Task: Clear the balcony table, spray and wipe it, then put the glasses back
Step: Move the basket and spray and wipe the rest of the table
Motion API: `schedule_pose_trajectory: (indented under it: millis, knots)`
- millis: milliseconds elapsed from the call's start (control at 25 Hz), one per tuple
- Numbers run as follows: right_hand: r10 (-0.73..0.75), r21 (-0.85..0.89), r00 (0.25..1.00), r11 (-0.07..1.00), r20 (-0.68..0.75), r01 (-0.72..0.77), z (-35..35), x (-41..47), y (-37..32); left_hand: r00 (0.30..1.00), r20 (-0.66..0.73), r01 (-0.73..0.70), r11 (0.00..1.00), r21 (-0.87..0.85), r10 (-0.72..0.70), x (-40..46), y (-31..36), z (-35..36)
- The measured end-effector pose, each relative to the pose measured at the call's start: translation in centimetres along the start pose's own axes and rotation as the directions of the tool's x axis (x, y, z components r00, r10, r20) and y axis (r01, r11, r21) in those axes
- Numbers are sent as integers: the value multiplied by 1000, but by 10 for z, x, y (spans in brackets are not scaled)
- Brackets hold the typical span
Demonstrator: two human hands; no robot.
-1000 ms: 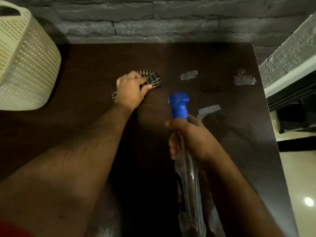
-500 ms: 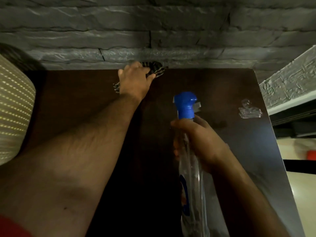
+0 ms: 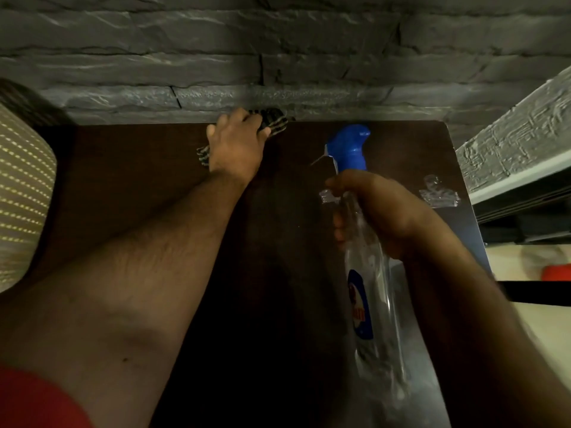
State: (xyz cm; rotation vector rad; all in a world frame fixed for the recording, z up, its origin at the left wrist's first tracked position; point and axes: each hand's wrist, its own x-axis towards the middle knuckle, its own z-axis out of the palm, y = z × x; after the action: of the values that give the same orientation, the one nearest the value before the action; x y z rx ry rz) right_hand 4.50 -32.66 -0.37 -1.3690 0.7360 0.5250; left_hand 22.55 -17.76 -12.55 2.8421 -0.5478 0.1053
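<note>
A dark brown table runs up to a grey stone wall. My left hand grips a checked cloth and presses it on the table's far edge, against the wall. My right hand holds a clear spray bottle by its neck above the table's right half; the blue trigger head points left and up. No glasses are in view.
A cream perforated basket stands on the table's left side. Shiny scraps of tape or film lie near the right edge. The stone wall closes the far side; a ledge and a lit floor lie to the right.
My left hand has pushed the cloth from the table's middle to its far edge at the wall. The spray bottle has stayed in my right hand, shifted a little to the right.
</note>
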Motion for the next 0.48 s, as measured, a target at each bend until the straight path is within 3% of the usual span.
schedule_pose_trajectory:
  millis: [160,320,400,480]
  knots:
    - [-54,-2,999,999,2,54,-9,-9,8,1000,-4,17,1000,-11,-17,2,4,-1]
    - [-90,37,996,995,-3,90,-21,-21,18,992,-19,122,992,-45,-123,1,14,3]
    - [-102,56,995,993,10,101,-22,-25,25,998,10,64,996,-65,-64,-4,42,3]
    - [-108,73,994,992,25,106,-24,-26,30,990,79,-106,989,-100,114,-25,71,4]
